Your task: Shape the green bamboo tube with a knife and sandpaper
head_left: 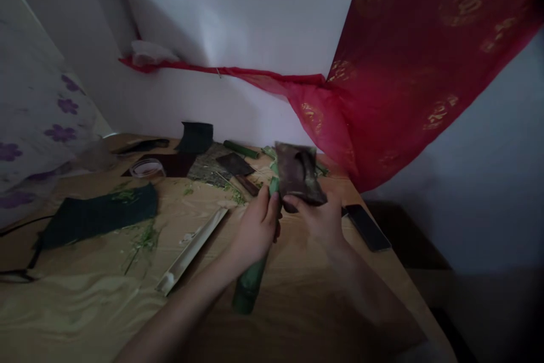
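Two objects are held up above the desk (pixel 85 300): a green bamboo tube (pixel 248 293) is gripped in the left hand (pixel 255 228), and a creased, dark sheet of what appears to be abrasive paper (pixel 298 173) is carried by the right hand (pixel 318 218). The left hand is clamped around the tube's middle, with the lower end projecting toward the body and the upper end tilted up to meet the sheet. The right hand is closed on the sheet, which is supported by its curled fingers (pixel 295 203). The two hands are close together but not clasped. Whether the sheet is pressed against the tube cannot be told, since the contact is partly hidden.

The tube is judged to be stiff and fairly light, though its smooth green skin could prove slippery, so a full wrap around the middle seems the surest hold. The sheet is likely to be thin and flexible, yet unlikely to tear easily; it would be best controlled by being folded over and pinched across its thickest crease.

A pale split bamboo strip (pixel 191 251) is laid on the desk nearby, beside a dark green sheet (pixel 100 216) and scattered green shavings (pixel 144 238). A roll of tape (pixel 147 168) and more dark sheets (pixel 195 137) are placed farther back, a smartphone (pixel 368 227) lies to the right, and a red cloth with gold patterns (pixel 425 68) is hung above.
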A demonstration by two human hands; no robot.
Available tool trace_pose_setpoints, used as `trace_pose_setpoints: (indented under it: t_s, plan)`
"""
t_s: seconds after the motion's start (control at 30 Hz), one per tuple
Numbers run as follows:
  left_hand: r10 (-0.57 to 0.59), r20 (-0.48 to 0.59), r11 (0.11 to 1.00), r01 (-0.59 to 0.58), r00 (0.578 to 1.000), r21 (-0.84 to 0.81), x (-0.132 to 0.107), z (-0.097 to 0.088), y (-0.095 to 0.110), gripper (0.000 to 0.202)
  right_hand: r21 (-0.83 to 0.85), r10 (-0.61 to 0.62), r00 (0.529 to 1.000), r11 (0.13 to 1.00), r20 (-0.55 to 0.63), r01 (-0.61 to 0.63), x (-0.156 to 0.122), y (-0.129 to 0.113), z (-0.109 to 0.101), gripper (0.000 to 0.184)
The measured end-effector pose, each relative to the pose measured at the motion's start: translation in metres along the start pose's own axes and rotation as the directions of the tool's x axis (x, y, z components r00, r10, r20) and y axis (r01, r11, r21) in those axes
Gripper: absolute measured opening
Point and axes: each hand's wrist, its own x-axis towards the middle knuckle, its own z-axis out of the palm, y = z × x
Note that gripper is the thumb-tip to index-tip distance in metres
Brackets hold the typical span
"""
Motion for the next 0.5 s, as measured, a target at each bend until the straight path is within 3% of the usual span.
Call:
trace_pose_setpoints:
  t_s: [0.07,0.2,0.27,0.37,0.43,0.5]
  plan:
    - [0.004,-0.001,1.0,-0.004,1.0,-0.007,0.002,0.001,-0.002,0.032,-0.056,-0.009,0.999,0.998,0.042,0.012,-0.001,0.0,0.0,0.018]
    - [-0.044,0.029,0.996,0.046,0.999,-0.078,0.001,0.004,-0.001,0.033,-0.04,-0.062,0.991,0.998,-0.118,0.057,0.004,0.006,0.001,0.015]
    - [-0.084,0.046,0.989,0.089,0.995,-0.118,0.001,0.004,-0.001,0.033,-0.023,-0.056,0.988,0.998,-0.145,0.053,0.007,0.008,0.0,0.015]
    - [-0.118,0.077,0.978,0.129,0.99,-0.162,0.003,0.004,-0.004,0.036,-0.085,-0.032,0.999,0.996,-0.028,0.029,0.005,0.004,-0.004,0.018]
    - [-0.131,0.083,0.975,0.144,0.988,-0.169,0.003,0.005,-0.005,0.038,-0.159,-0.06,0.995,0.985,0.078,0.072,0.004,0.0,-0.008,0.02]
    - [-0.132,0.077,0.976,0.143,0.988,-0.164,0.002,0.007,-0.005,0.039,-0.217,-0.118,0.989,0.967,0.092,0.136,0.005,-0.002,-0.011,0.021]
